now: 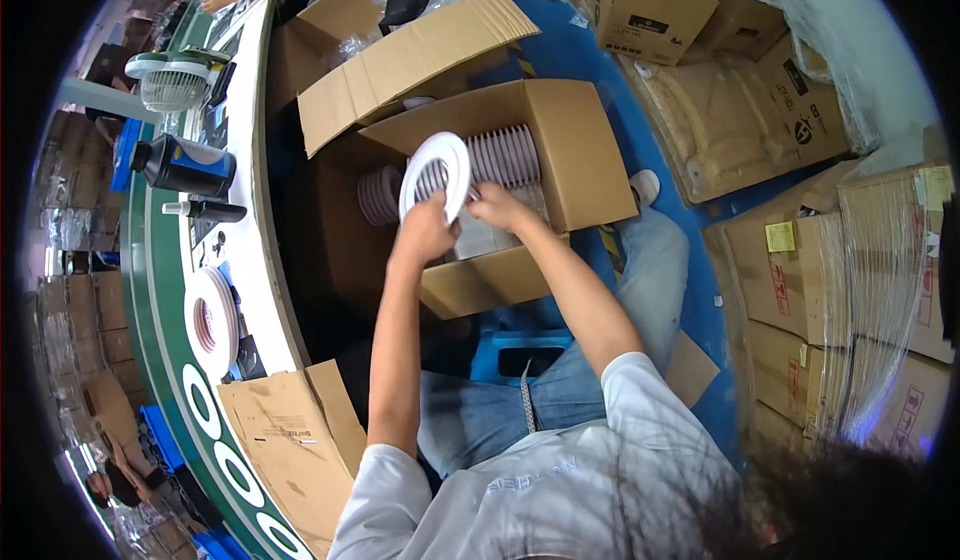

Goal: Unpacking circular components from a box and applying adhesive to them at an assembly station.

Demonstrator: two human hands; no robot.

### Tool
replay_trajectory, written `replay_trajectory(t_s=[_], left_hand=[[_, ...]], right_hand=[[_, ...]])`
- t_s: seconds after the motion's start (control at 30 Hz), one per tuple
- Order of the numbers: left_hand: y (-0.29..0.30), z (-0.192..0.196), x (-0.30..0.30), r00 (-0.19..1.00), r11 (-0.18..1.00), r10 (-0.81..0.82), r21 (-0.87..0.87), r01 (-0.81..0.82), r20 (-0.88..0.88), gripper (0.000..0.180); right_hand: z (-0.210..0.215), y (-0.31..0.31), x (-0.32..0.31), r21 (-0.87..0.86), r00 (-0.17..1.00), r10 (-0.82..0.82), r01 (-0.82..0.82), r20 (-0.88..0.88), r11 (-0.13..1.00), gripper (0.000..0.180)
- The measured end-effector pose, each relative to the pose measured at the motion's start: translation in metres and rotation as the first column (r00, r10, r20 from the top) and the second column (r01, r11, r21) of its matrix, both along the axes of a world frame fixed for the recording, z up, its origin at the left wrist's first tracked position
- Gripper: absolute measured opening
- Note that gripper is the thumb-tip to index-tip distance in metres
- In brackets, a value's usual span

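Far to my left runs the long counter (262, 260) with its green belt, where a stack of white rings (212, 322) lies flat, a dark bottle (186, 166) rests on its side further up, and a small white fan (176, 78) stands beyond that. A flattened piece of cardboard (290, 438) leans at the counter's near end.

My left hand (428, 232) is closed on the lower edge of a white round vent grille (436, 176), fingers curled around the rim and thumb pressed on its face, so the grille stands nearly upright above the open cardboard box (560, 150) in front of my knees. My right hand (492, 204) meets it from the other side, its grip pinching the grille's lower right rim between fingertips and thumb. The two hands are almost touching.

Just behind the grille, inside the box, a row of more grilles (505, 155) stands packed on edge. Taller cartons (800, 280) are stacked at my right.
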State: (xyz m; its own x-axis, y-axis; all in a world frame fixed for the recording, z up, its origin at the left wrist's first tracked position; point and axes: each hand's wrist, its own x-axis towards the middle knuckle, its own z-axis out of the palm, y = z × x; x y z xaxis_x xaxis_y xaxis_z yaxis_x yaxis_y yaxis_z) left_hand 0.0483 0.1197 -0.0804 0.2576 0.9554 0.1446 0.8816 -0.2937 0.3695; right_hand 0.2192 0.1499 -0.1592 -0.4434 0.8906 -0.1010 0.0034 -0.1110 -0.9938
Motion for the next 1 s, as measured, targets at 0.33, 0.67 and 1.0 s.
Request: replay_trajectory(t_s=[0.33,0.67,1.0], left_hand=[[-0.004,-0.033,0.001,0.96,0.975,0.143,0.13,-0.179,0.242,0.018],[-0.024,-0.058,-0.017,-0.516,0.915,0.397,-0.371,0.158,0.759,0.064],[-0.037,-0.019,0.004,-0.63,0.898,0.386,-0.118,0.424,0.674,0.054]], right_hand=[[-0.012,-0.017,-0.001,0.221,0.989,-0.098,0.071,0.112,0.973,0.013],[0.033,-0.047,0.007,-0.046,0.766,-0.298,0.333,-0.569,0.942,0.046],[0.066,-0.068,0.008,-0.532,0.633,-0.589,0.311,-0.503,0.788,0.053]])
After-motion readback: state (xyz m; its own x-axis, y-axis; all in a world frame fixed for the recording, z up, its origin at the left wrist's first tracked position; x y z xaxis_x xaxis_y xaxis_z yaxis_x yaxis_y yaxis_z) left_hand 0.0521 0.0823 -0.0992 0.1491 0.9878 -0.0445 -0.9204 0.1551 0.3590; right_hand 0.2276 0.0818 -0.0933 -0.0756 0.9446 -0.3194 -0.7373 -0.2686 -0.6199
